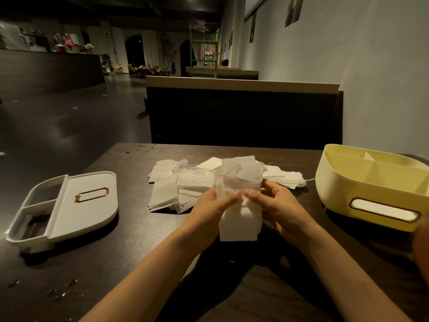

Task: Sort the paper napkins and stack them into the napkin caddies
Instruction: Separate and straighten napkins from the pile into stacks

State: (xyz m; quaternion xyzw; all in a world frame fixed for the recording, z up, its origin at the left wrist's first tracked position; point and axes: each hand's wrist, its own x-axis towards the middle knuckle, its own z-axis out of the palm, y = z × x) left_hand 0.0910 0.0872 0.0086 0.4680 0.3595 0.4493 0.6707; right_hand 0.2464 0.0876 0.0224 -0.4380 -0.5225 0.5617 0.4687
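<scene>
A bundle of white paper napkins stands upright above the middle of the dark table. My left hand grips its left side and my right hand grips its right side, fingers curled round the front. Behind the bundle lies a loose pile of white napkins spread over the table. A white caddy with a gold label frame sits at the left, tipped on its side. A pale yellow caddy with dividers inside stands at the right.
A dark booth seat back rises just beyond the table's far edge. A grey wall runs along the right. Small crumbs and droplets mark the table at its far left corner and near left.
</scene>
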